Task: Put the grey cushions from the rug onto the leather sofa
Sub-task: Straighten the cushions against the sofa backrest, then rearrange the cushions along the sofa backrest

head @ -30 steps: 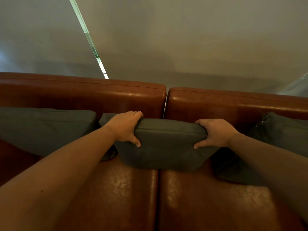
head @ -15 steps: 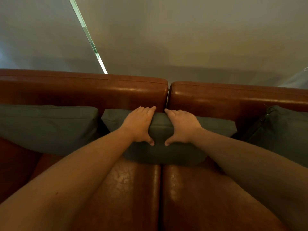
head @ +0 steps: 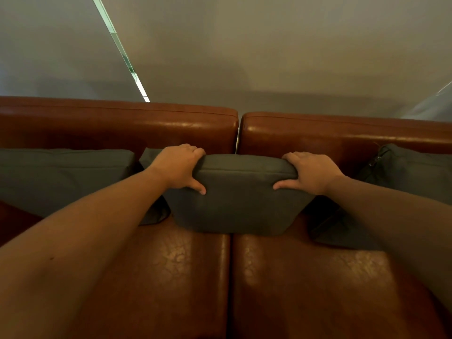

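brown leather sofa [head: 171,277], two seat pads with a seam down the middle, shiny and a bit cracked. three grey cushions sit on it against the backrest: left cushion [head: 61,174], middle cushion [head: 239,201] straddling the seam, right cushion [head: 415,172] with a zipper at its corner.

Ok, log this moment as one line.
phase: placing | left hand: grips middle cushion top edge | right hand: same | cushion: upright on sofa, at backrest seam | two more cushions alongside
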A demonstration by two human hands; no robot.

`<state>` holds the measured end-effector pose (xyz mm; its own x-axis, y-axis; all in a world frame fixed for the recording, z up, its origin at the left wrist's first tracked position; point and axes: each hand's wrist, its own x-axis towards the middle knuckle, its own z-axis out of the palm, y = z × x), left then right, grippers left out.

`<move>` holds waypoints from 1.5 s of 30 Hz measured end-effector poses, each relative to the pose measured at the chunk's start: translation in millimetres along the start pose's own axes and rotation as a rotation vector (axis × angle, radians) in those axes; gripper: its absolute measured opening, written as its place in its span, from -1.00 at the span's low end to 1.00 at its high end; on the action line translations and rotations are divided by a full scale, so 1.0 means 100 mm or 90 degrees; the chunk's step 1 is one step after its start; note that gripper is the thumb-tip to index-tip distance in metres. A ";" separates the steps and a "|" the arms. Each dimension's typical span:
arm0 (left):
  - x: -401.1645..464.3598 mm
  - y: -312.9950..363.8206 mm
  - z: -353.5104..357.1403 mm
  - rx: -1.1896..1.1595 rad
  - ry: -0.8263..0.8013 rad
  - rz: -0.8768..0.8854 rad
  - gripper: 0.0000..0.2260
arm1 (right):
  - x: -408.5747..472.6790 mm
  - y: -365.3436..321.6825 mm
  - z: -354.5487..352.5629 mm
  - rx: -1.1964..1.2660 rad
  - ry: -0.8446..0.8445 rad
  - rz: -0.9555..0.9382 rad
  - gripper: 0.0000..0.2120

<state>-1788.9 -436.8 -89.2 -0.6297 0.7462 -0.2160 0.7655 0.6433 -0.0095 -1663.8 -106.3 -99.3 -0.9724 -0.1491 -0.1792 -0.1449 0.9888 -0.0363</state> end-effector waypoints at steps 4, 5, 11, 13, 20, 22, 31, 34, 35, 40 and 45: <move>-0.10 0.06 0.05 0.000 0.009 -0.010 -0.09 | -0.09 -0.02 0.06 0.017 0.006 0.000 -0.05; -0.10 0.07 0.04 -0.011 0.003 -0.019 -0.07 | -0.09 -0.03 0.07 0.026 0.002 0.005 -0.05; -0.18 0.20 -0.14 -0.140 -0.098 -0.076 0.09 | -0.18 -0.08 -0.08 0.010 0.006 -0.015 -0.04; -0.26 0.27 -0.20 -0.175 -0.086 -0.092 0.07 | -0.25 -0.11 -0.15 0.006 0.043 -0.051 -0.13; -0.50 0.81 -0.44 -0.192 -0.002 -0.122 -0.04 | -0.71 -0.07 -0.34 0.036 0.094 -0.083 -0.34; -0.55 1.00 -0.49 -0.192 -0.005 -0.120 -0.07 | -0.91 -0.05 -0.36 0.043 0.090 -0.074 -0.34; -0.52 1.76 -0.71 -0.166 0.007 0.016 -0.13 | -2.03 0.06 -0.25 0.043 0.132 -0.025 -0.38; -0.47 2.01 -0.68 -0.166 0.029 0.068 -0.13 | -2.48 0.13 -0.11 0.057 0.127 0.055 -0.38; -0.47 2.10 -0.67 -0.165 0.030 0.087 -0.13 | -2.62 0.15 -0.07 0.056 0.113 0.072 -0.38; -0.39 2.58 -0.68 -0.161 0.008 0.155 -0.13 | -3.19 0.27 -0.03 0.068 0.106 0.164 -0.34; -0.10 3.12 -0.87 -0.162 0.025 0.197 -0.13 | -3.54 0.72 -0.12 0.052 0.138 0.217 -0.32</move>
<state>-1555.6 -228.4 -4.8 -0.3837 0.9139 -0.1328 0.8657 0.4060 0.2928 -1332.5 18.2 -26.6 -0.9794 0.2014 0.0164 0.1992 0.9758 -0.0902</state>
